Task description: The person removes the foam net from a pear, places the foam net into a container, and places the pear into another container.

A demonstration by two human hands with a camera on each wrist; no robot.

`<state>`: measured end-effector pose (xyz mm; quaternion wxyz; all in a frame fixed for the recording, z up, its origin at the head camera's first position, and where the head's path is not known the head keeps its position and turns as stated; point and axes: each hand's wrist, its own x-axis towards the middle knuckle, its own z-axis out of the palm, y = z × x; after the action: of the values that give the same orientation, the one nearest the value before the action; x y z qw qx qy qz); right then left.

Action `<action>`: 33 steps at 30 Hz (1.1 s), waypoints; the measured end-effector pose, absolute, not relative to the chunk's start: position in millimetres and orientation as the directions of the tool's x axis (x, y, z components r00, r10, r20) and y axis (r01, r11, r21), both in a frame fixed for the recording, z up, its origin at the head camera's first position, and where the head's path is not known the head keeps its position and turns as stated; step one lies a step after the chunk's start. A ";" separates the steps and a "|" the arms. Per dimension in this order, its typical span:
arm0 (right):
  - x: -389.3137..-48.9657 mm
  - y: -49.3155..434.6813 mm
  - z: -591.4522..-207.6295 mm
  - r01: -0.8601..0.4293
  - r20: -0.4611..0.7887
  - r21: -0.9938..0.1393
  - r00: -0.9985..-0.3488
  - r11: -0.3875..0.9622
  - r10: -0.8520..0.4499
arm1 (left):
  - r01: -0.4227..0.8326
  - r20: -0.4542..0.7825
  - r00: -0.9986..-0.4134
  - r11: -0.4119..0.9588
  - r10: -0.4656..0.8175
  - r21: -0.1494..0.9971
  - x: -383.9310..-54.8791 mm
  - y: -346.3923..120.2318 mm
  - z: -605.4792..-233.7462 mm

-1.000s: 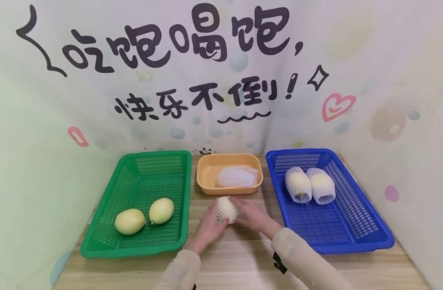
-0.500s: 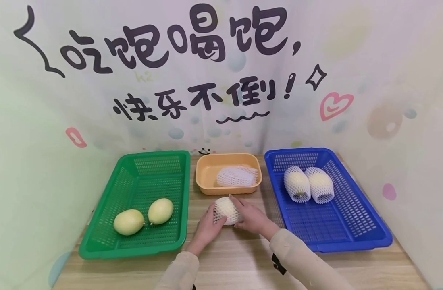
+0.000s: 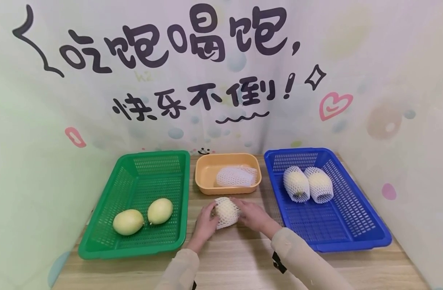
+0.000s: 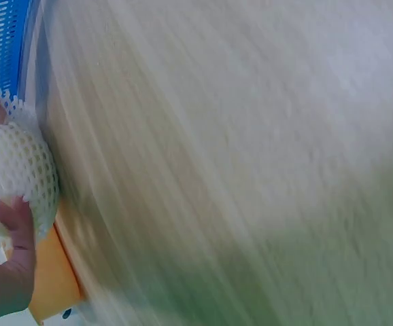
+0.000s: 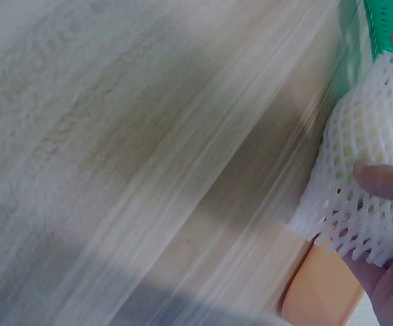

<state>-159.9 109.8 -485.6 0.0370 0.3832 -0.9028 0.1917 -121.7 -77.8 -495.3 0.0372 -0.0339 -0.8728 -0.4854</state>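
A pale yellow melon in a white foam net sleeve [image 3: 227, 212] lies between both hands above the wooden table, in front of the orange tray. My left hand [image 3: 206, 224] grips its left end, fingers curled at the sleeve's edge. From the other end my right hand [image 3: 255, 215] holds it. In the right wrist view the right thumb [image 5: 380, 180] presses on the foam mesh, whose edge flares past the fruit. The left wrist view has the netted melon [image 4: 16, 166] at its left edge, with the left hand's bent fingers [image 4: 21, 221] against it.
At left, a green basket [image 3: 134, 253] bears two bare melons [image 3: 128, 222]. The orange tray [image 3: 206, 189] behind the hands contains white foam nets [image 3: 236, 177]. A blue basket [image 3: 337, 245] at right has two netted melons [image 3: 297, 184]. A printed cloth hangs behind.
The netted melon has turned a little between the hands, and its left end now shows a wider sleeve edge. My left fingers have shifted from its front to its left end.
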 end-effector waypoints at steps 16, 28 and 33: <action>-159.0 106.3 -480.0 -0.688 0.187 -0.328 -0.719 0.648 -0.669 | 0.157 0.066 -0.984 0.631 0.166 0.760 -123.6 -71.8 -498.3; -158.9 106.3 -486.5 -0.697 0.232 -0.275 -0.717 0.663 -0.658 | 0.116 0.028 -0.989 0.631 0.148 0.767 -125.3 -68.7 -499.8; -159.4 106.0 -485.7 -0.665 0.249 -0.245 -0.746 0.705 -0.617 | 0.149 0.048 -0.984 0.631 0.174 0.762 -125.2 -70.1 -501.0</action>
<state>-159.4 106.0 -485.7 0.0745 0.3484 -0.9204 0.1611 -125.2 -70.1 -501.0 -0.0150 -0.0893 -0.9028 -0.4204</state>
